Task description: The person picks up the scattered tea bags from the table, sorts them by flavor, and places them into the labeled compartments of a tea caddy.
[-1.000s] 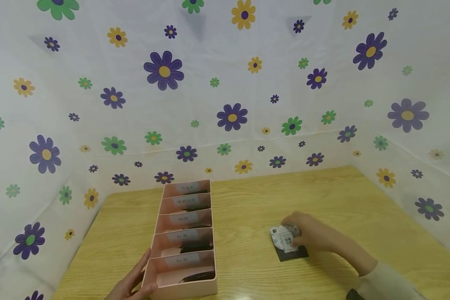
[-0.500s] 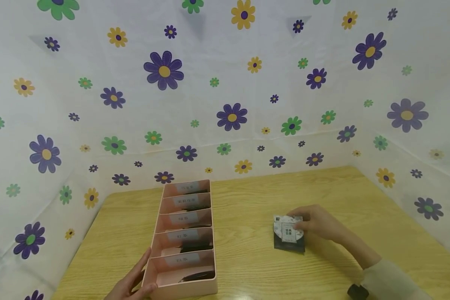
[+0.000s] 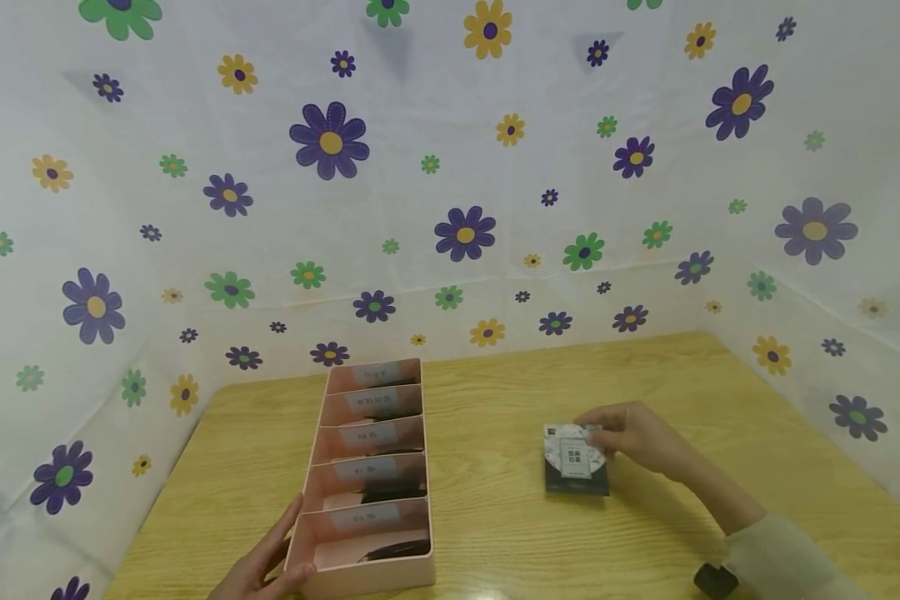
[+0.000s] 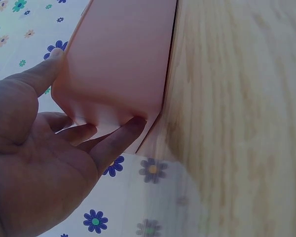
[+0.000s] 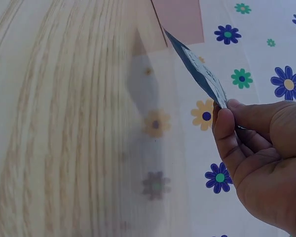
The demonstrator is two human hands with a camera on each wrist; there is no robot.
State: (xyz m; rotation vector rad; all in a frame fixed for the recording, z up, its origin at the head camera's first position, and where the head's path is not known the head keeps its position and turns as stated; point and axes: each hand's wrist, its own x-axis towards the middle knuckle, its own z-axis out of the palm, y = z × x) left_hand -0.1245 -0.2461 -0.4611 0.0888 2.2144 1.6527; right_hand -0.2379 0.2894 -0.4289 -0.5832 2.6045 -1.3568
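In the head view my right hand (image 3: 637, 437) pinches a tea sachet (image 3: 575, 460) by its upper right corner. The sachet is flat, with a white patterned top, a printed label and a dark lower part. Seen edge-on in the right wrist view, the sachet (image 5: 200, 71) sticks out between thumb and fingers, above the table. A long pink divider box (image 3: 375, 575) stands left of it. My left hand (image 3: 266, 567) holds the box's near left corner, thumb on the front wall, fingers along the left side. In the left wrist view fingertips touch the pink wall (image 4: 121, 54).
Several labelled compartments (image 3: 367, 475) run along the box, with dark flat things (image 3: 397, 552) inside. A small black object (image 3: 715, 581) lies by the right sleeve. The wood-grain table (image 3: 495, 400) is enclosed by a flowered white cloth (image 3: 390, 200).
My right hand has raised the sachet off the table, tilting its printed face toward the head camera. The left hand and the box have stayed in place.
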